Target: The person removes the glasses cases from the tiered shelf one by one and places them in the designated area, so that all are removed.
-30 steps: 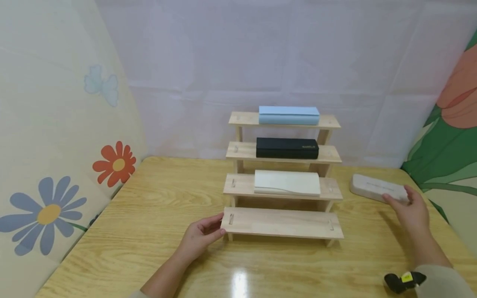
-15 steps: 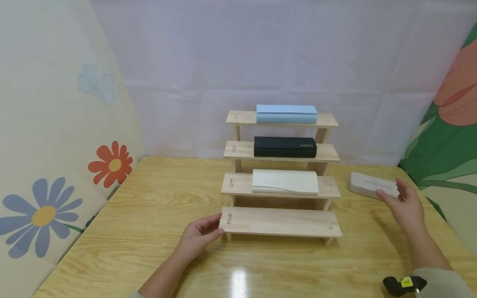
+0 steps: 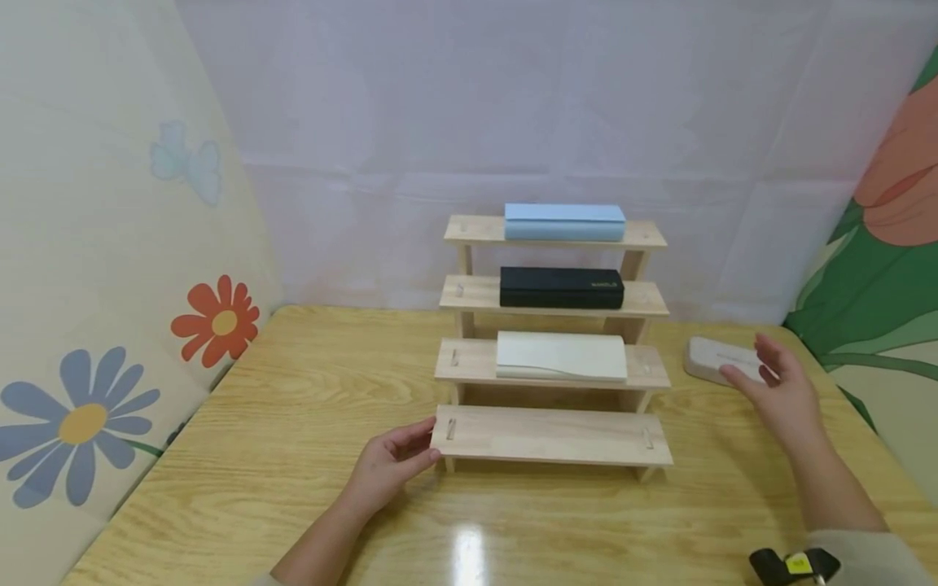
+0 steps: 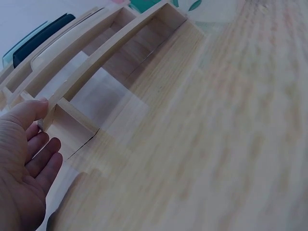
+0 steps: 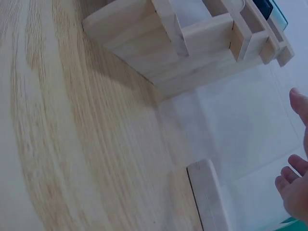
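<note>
A four-step wooden display stand (image 3: 551,435) is on the table. My left hand (image 3: 392,465) pinches the left end of its lowest shelf; in the left wrist view the thumb (image 4: 30,113) lies on the edge and the other fingers are loosely bent. A light blue glasses case (image 3: 564,222) sits on the top shelf, a black case (image 3: 561,288) below it, then a cream case (image 3: 560,356). A light grey case (image 3: 721,358) lies on the table to the right. My right hand (image 3: 787,399) hovers by it, fingers spread and apart from it in the right wrist view.
The wood-grain table (image 3: 308,391) reaches back to a white cloth backdrop (image 3: 410,98). Flower-printed panels (image 3: 81,244) stand along both sides. A black strap with a yellow label (image 3: 795,564) is at my right sleeve.
My right hand has moved left and slightly up, in front of the grey case's right end. The left hand keeps its hold on the stand, and the cases stay in place.
</note>
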Available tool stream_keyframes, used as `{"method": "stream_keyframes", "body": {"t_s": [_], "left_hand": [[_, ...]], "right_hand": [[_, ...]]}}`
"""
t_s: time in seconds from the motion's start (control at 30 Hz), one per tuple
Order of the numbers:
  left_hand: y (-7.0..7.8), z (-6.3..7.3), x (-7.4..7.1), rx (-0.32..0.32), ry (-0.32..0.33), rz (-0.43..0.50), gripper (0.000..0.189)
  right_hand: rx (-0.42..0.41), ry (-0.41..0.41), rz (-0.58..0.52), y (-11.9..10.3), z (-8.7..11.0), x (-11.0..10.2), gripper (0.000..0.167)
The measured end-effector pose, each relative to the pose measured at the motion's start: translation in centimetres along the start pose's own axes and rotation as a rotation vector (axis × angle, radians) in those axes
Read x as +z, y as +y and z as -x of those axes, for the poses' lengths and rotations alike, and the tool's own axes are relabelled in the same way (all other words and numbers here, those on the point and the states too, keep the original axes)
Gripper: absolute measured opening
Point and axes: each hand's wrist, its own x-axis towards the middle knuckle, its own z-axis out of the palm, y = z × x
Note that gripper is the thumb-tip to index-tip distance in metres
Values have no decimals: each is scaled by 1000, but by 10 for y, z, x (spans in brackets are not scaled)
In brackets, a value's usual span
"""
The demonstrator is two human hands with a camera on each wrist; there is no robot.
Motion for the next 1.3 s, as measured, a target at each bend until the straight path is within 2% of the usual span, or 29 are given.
{"method": "stream_keyframes", "body": {"t_s": [0.57, 0.8, 0.93, 1.3], "left_hand": [[0, 1, 2, 5, 5, -15, 50], [-1, 1, 1, -11, 10, -12, 49], [-1, 1, 1, 5, 7, -20, 49], [0, 0, 0, 8, -8, -2, 49]], "right_hand": [[-148, -69, 32, -20, 7, 8, 74], [-153, -134, 11, -25, 8, 9, 74], [-155, -156, 10, -27, 9, 9, 74], [-209, -240, -5, -35, 8, 14, 70]]}}
